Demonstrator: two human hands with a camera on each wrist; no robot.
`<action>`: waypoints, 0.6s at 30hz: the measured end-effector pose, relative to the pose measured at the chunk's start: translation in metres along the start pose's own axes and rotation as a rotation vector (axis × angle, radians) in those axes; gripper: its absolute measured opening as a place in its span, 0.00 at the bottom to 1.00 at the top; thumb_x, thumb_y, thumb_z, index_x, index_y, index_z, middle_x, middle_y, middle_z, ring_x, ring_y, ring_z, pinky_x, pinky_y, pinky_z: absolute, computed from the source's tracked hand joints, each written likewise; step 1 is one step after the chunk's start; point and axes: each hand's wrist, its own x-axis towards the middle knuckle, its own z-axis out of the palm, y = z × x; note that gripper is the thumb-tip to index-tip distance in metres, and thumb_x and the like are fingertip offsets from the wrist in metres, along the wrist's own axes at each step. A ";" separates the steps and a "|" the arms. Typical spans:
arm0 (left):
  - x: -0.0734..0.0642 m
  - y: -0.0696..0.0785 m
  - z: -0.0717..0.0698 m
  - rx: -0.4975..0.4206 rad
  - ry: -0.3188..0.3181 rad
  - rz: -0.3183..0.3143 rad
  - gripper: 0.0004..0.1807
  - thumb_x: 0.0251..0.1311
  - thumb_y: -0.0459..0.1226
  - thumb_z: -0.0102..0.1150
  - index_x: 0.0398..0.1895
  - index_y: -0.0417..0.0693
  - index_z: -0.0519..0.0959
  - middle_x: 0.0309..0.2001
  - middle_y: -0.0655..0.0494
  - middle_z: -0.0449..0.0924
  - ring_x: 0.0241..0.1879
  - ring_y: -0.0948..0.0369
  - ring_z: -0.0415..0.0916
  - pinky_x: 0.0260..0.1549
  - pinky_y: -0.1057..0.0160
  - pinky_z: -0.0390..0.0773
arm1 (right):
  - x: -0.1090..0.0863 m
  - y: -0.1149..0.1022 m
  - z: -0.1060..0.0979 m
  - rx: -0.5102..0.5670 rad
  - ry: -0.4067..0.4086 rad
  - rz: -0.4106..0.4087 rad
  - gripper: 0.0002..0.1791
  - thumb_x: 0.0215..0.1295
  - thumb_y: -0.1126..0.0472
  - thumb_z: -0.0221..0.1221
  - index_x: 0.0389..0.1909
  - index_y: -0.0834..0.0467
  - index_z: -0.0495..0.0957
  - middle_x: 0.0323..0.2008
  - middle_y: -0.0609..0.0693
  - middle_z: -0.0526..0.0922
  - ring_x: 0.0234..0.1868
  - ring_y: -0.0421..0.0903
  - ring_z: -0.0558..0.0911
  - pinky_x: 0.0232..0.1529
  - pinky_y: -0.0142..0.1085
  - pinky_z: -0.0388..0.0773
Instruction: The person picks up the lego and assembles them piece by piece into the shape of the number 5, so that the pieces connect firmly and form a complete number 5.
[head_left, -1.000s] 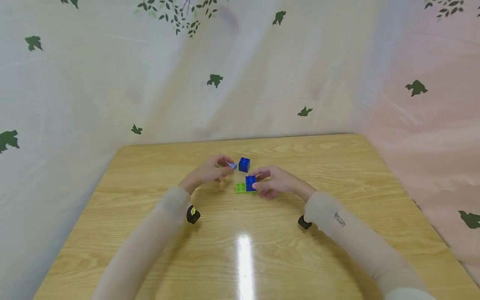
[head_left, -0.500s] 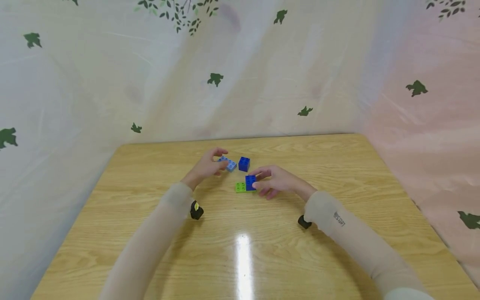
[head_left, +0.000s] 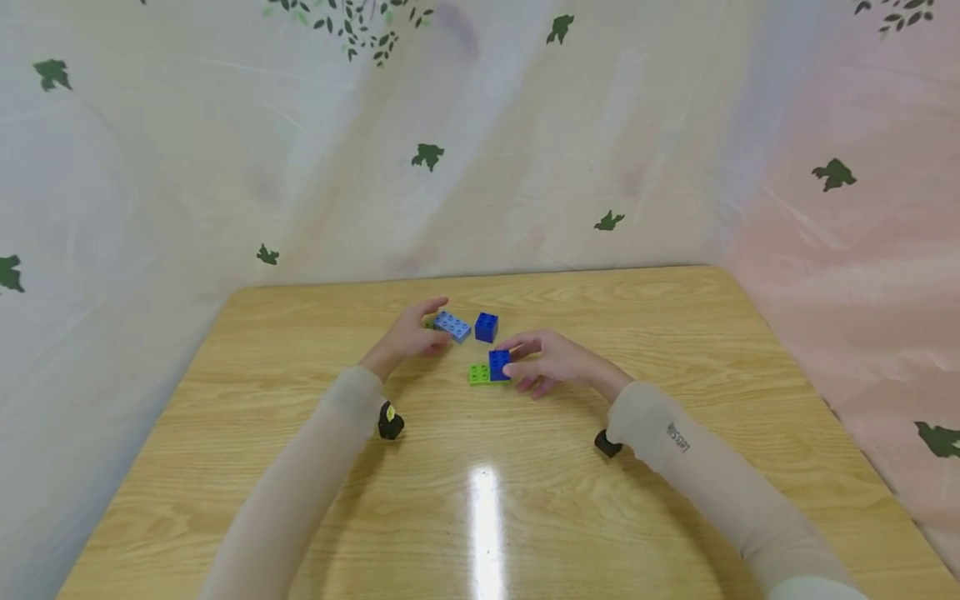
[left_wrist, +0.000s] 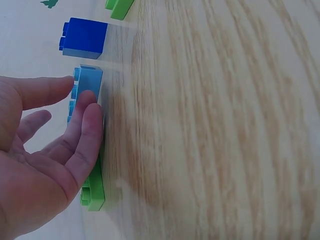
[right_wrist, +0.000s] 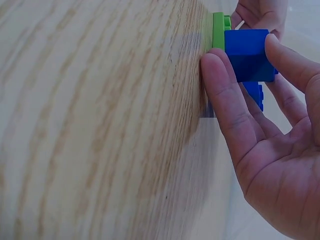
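Note:
My left hand (head_left: 411, 332) is loosely spread beside a light blue brick (head_left: 453, 326) with two rows of studs. In the left wrist view, the thumb tip reaches its studs and other fingers overlap its side. A green brick (left_wrist: 93, 190) sits partly behind those fingers. My right hand (head_left: 555, 362) holds a dark blue brick (right_wrist: 247, 55) standing on one end of a flat lime green brick (head_left: 478, 375). The thumb rests on the blue brick's upper edge, while the other fingers curl alongside at table level.
Another dark blue brick (head_left: 486, 327) stands between the light blue brick and my right hand. The wooden table (head_left: 480, 458) ends at a cloth backdrop (head_left: 510, 167) with leaf prints. A black wrist camera (head_left: 390, 421) hangs below the left sleeve.
My left hand has drawn back left from the light blue brick and its fingers have spread, showing more of the brick. The right hand keeps its place on the dark blue brick.

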 end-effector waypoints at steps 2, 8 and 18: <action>0.000 0.000 0.000 -0.001 -0.006 0.000 0.41 0.64 0.27 0.63 0.79 0.46 0.58 0.78 0.39 0.53 0.43 0.52 0.80 0.40 0.60 0.84 | 0.000 0.000 0.000 -0.002 -0.002 0.002 0.29 0.68 0.52 0.67 0.68 0.52 0.74 0.64 0.62 0.74 0.43 0.56 0.87 0.39 0.51 0.86; 0.000 0.000 0.000 -0.002 -0.020 -0.006 0.41 0.62 0.26 0.63 0.78 0.46 0.60 0.77 0.41 0.55 0.42 0.51 0.80 0.37 0.61 0.84 | -0.001 -0.001 0.000 0.004 -0.007 0.006 0.29 0.68 0.53 0.67 0.68 0.52 0.73 0.64 0.61 0.74 0.44 0.56 0.87 0.40 0.51 0.86; 0.003 0.002 0.002 0.049 -0.059 0.000 0.38 0.58 0.24 0.67 0.73 0.43 0.67 0.67 0.40 0.68 0.56 0.45 0.74 0.41 0.57 0.84 | -0.002 -0.005 0.001 -0.001 -0.002 0.016 0.28 0.69 0.53 0.66 0.68 0.51 0.73 0.64 0.61 0.74 0.44 0.57 0.87 0.40 0.51 0.86</action>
